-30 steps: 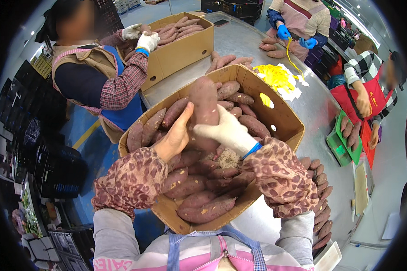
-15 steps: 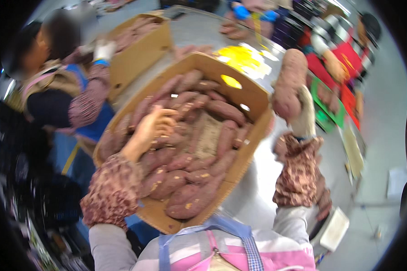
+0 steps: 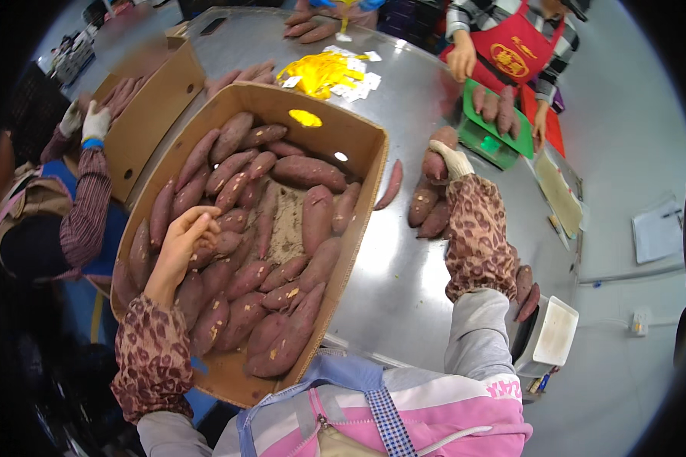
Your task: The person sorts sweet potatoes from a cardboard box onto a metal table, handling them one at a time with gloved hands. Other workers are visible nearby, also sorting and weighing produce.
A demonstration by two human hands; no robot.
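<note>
A large cardboard box (image 3: 351,126) of sweet potatoes (image 3: 309,172) stands in front of me. Over its left side hovers my left hand (image 3: 184,245), bare, its fingers loosely bent and a little apart, with nothing visible in them. On the right, my right hand (image 3: 454,160) wears a whitish glove and is closed around a sweet potato (image 3: 435,164), partly hidden by the hand. Just below it on the metal table (image 3: 381,282) lie a few loose sweet potatoes (image 3: 423,204). A thin one (image 3: 389,185) lies between them and the box.
Across the table, a person in a red apron (image 3: 503,49) stands by a green scale (image 3: 501,145) bearing sweet potatoes. At left, gloved hands (image 3: 95,122) work at another box (image 3: 156,107). Yellow ties with white tags (image 3: 324,75) lie beyond my box. A white container (image 3: 554,331) stands lower right.
My view has swung to the right. My right hand has lowered its sweet potato from above the table to the loose ones there. My left hand stays over the box.
</note>
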